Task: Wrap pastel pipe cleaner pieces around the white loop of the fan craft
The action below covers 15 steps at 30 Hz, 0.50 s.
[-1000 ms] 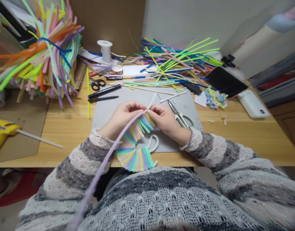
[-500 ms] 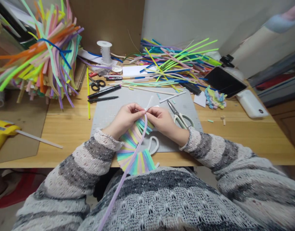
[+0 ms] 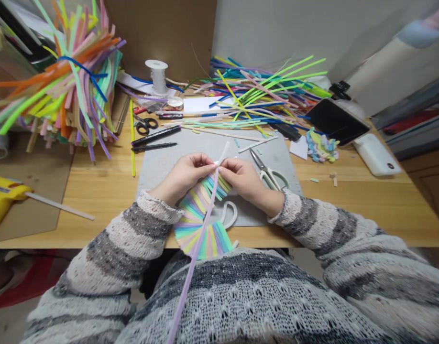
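My left hand (image 3: 191, 173) and my right hand (image 3: 243, 179) meet above the grey mat (image 3: 158, 167), fingertips pinched together. Between them is the top end of a lilac pipe cleaner (image 3: 204, 229), which hangs down over the sweater. A white strip (image 3: 224, 151) sticks up from the fingertips. Below the hands curves a fan of pastel pipe cleaners (image 3: 205, 241), its upper end at the fingers. A white loop (image 3: 230, 215) lies inside the curve. Which hand grips the fan is partly hidden by the fingers.
Scissors (image 3: 269, 172) lie right of my right hand. Pens (image 3: 156, 136) and black scissors (image 3: 146, 125) are at the left, a pipe cleaner pile (image 3: 262, 95) behind. A glue gun (image 3: 6, 196) is far left, a phone (image 3: 337, 122) at the right.
The hanging part of the lilac pipe cleaner has swung to the right and looks straighter. Both hands keep their pinch in nearly the same place.
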Motion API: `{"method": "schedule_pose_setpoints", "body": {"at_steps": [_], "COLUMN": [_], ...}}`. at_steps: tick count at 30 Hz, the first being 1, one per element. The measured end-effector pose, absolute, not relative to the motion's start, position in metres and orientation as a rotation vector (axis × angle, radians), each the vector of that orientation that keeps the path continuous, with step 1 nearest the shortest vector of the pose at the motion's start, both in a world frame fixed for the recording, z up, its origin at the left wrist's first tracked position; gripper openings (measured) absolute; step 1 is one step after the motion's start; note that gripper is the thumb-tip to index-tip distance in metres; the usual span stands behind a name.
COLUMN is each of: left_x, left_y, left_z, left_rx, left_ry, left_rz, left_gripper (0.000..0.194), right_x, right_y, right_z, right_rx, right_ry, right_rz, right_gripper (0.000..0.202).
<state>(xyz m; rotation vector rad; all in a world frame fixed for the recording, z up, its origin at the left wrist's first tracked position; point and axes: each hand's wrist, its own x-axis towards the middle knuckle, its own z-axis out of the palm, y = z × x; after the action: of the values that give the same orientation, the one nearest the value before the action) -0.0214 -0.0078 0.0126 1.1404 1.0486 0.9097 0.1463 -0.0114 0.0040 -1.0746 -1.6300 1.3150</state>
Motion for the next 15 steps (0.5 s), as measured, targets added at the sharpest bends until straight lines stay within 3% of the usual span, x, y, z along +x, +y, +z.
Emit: {"method": "schedule_pose_setpoints", "body": {"at_steps": [15], "left_x": [-0.0189], "left_y": [-0.0097], "left_z": [0.0129], "left_rx": [1.186], "left_ry": [1.056], "left_rz": [0.997], "left_gripper": [0.026], "right_x": [0.1444], "right_y": [-0.0129], "right_z": [0.0038], "right_rx": [-1.099], "right_ry": [-1.682], "right_rz": [1.159], "right_gripper": [0.027]}}
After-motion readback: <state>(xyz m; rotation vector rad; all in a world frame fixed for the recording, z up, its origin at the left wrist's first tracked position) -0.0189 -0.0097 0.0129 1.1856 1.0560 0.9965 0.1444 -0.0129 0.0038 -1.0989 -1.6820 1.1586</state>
